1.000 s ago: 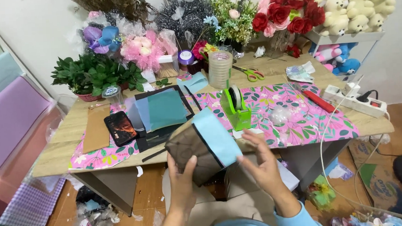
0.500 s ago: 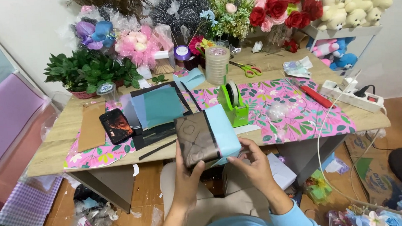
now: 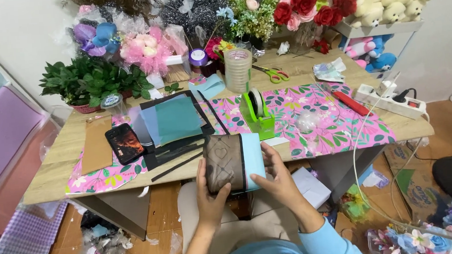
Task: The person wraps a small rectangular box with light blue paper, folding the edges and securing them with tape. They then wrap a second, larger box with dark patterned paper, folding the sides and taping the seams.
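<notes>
Left hand [image 3: 211, 193] and right hand [image 3: 276, 177] clasp a brown heart-embossed rectangular box [image 3: 224, 162] against light-blue paper [image 3: 253, 159], pinning the sheet flat for wrapping

Your wooden table [image 3: 58, 166] carries floral paper [image 3: 328, 116], a phone [image 3: 125, 143], a tape dispenser [image 3: 256, 112], scissors [image 3: 272, 75], a power strip [image 3: 397, 100].

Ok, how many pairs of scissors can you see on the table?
1. The green-handled scissors lie at the back of the table, right of the stack of clear tape rolls. Clutter may hide others.
</notes>
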